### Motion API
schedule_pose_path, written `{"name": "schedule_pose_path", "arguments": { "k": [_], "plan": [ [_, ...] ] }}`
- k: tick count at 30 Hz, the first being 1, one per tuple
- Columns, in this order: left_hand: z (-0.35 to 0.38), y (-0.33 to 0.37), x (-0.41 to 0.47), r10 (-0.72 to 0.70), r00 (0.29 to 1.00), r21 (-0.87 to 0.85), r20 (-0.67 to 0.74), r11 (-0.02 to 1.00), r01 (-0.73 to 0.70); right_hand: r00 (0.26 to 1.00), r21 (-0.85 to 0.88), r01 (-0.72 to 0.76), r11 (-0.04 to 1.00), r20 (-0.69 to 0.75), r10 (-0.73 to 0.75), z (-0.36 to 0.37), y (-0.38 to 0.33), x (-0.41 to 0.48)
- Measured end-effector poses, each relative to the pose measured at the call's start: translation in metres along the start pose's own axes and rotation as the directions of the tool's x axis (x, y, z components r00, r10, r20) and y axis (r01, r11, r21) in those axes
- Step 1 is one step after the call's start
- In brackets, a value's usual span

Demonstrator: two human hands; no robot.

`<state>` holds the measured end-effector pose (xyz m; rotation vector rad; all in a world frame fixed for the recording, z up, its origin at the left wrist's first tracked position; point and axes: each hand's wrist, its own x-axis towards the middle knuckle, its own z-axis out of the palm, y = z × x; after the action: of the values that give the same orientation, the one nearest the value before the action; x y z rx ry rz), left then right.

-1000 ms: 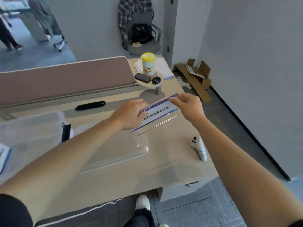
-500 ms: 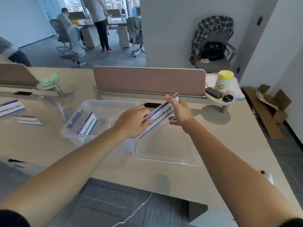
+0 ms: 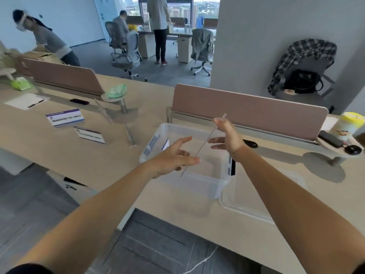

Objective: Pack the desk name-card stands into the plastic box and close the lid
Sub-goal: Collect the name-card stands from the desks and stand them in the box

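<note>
while both hands hover over the open plastic box [image 3: 197, 184], a clear stand [image 3: 203, 145] hangs between them, seen edge-on as a thin line, so whether it carries a card cannot be told from here. right hand [image 3: 227, 137] pinches its far upper end between thumb and fingertip, other fingers spread loose. left hand [image 3: 173, 158] sits at the near lower end, fingers splayed; thumb tip is right by the edge, but whether it actually grips, i cannot tell. the long axis runs slanted from the near left of the box up toward its far right, roughly along the box's diagonal, directly above the opening. looks like a lowering move is due, and the stand probably needs turning flat or in line with a wall to go in.

counting now: one stand in hand, one stand with a card [image 3: 165, 145] already leaning inside at the box's far left wall, two more name cards [image 3: 65, 117] out on the desk [image 3: 98, 161] toward its left, well apart from the box. one lid [image 3: 246, 202] lies flat on the desk touching the box's right side, near the front edge.
</note>
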<state>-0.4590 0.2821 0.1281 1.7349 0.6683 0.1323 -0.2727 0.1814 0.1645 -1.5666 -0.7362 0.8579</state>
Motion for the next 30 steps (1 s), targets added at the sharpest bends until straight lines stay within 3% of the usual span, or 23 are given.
{"name": "schedule_pose_path", "arguments": {
  "k": [7, 12, 15, 18, 21, 24, 30],
  "plan": [
    [-0.045, -0.015, 0.031, 0.032, 0.995, -0.15, -0.094, 0.988, -0.046, 0.994, -0.054, -0.068, 0.996, 0.078, 0.072, 0.037, -0.016, 0.062],
    [-0.066, -0.019, 0.072, -0.001, 0.976, -0.031, -0.218, 1.0, -0.006, 0.988, -0.254, -0.125, 0.959, 0.054, 0.143, 0.043, -0.016, 0.114],
    [-0.076, -0.023, 0.101, -0.065, 0.985, 0.016, -0.161, 0.998, 0.068, 0.987, -0.186, -0.134, 0.973, 0.062, 0.147, 0.045, -0.014, 0.141],
    [-0.083, -0.033, 0.124, -0.167, 0.986, 0.172, -0.007, 0.971, 0.165, 0.99, -0.266, -0.129, 0.955, 0.025, 0.14, 0.051, -0.006, 0.165],
    [-0.096, -0.048, 0.139, -0.196, 0.981, 0.405, 0.017, 0.898, 0.172, 0.988, -0.444, -0.094, 0.891, 0.068, 0.138, 0.058, 0.009, 0.187],
    [-0.13, -0.072, 0.149, -0.069, 0.996, 0.628, -0.055, 0.774, 0.088, 0.977, -0.543, -0.136, 0.829, 0.066, 0.204, 0.064, 0.033, 0.209],
    [-0.179, -0.132, 0.175, 0.08, 0.988, 0.755, -0.133, 0.654, 0.048, 0.929, -0.571, -0.317, 0.758, -0.027, 0.368, 0.08, 0.092, 0.244]
  ]
}}
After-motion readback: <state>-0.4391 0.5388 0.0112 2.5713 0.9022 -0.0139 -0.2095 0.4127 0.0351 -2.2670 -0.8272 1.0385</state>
